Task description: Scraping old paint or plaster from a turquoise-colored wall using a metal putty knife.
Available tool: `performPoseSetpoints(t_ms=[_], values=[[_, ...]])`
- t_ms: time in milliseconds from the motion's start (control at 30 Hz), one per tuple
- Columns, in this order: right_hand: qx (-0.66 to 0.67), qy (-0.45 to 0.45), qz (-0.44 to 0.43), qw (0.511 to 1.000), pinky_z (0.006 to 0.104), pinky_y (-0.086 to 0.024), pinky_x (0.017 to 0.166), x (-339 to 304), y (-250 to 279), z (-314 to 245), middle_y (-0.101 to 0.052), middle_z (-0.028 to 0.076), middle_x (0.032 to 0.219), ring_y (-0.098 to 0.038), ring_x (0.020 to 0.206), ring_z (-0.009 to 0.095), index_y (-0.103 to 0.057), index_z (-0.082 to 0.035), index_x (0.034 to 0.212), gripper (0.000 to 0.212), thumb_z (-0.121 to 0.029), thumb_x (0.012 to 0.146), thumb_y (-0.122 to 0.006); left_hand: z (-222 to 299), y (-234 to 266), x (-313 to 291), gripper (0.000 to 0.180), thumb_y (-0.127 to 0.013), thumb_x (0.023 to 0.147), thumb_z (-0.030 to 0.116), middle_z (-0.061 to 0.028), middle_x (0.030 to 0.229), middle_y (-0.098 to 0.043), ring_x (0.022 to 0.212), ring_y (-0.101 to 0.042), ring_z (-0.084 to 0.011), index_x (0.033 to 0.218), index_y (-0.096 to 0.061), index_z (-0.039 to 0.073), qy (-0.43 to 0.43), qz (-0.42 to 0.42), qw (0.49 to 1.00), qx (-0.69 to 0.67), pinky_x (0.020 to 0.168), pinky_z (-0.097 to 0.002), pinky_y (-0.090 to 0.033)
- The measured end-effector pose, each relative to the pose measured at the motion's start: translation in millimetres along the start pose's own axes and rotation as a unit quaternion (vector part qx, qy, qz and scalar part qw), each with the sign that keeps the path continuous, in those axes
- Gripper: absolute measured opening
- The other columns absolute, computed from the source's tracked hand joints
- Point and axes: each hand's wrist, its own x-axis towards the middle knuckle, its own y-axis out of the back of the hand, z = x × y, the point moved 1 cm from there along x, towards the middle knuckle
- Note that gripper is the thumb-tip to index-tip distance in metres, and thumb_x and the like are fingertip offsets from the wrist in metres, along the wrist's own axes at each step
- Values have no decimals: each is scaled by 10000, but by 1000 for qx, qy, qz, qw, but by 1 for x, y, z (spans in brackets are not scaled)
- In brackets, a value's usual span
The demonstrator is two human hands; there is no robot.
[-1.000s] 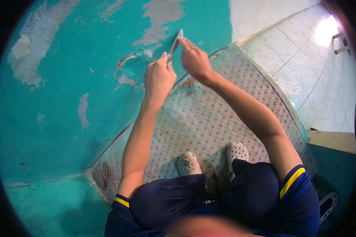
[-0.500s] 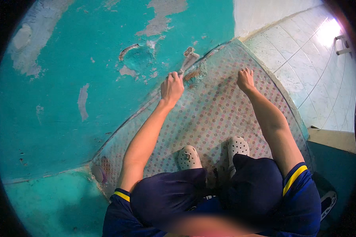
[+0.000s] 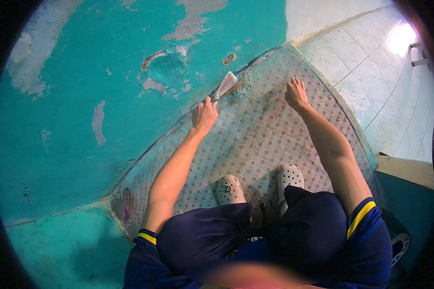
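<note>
My left hand (image 3: 205, 115) is closed round the handle of a putty knife (image 3: 225, 85). Its broad pale blade points up and to the right, close to the foot of the teal wall (image 3: 72, 154). Beside the blade lies a small heap of teal paint flakes (image 3: 245, 85) on the dotted floor covering (image 3: 255, 139). My right hand (image 3: 296, 93) hovers over or rests on the dotted covering to the right, its fingers curled together; whether anything is in them cannot be made out.
Grey bare patches (image 3: 197, 21) and a ragged hole (image 3: 230, 59) mark the wall. A raised edge (image 3: 332, 98) divides the covering from white tiles (image 3: 371, 62). My light perforated clogs (image 3: 230, 190) stand on the covering. A round purplish object (image 3: 120, 210) sits in the left corner.
My left hand has drawn the putty knife down and slightly left, away from the hole in the wall. My right hand has shifted slightly left, its fingers a little changed.
</note>
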Motion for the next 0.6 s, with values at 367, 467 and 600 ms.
performPoseSetpoints(t_ms=[367,467,600], values=[[3,-7,13,1000,481,-294,1123,-3,-4,12,-402,253,1436,-348,1364,370,-599,37,1142,386,-131,798,-654,-16,-27,-20,360,-584,915,151,-258,828,-646,777,-629,-461,1209,-441,3,38,-75,993,-88,640,-523,-483],[5,-15,2,1000,473,-294,1125,-7,-1,16,-404,245,1439,-349,1365,368,-592,35,1156,403,-142,800,-663,-14,-33,-41,364,-572,929,149,-264,905,-641,824,-626,-460,1230,-438,-5,55,-125,983,-121,658,-519,-492],[19,-15,-6,1000,471,-293,1126,-10,5,9,-411,241,1436,-356,1360,368,-589,35,1156,383,-143,820,-634,-22,-49,-81,340,-521,968,230,-300,1005,-606,850,-618,-454,1218,-484,1,-63,-10,995,-72,681,-497,-510]])
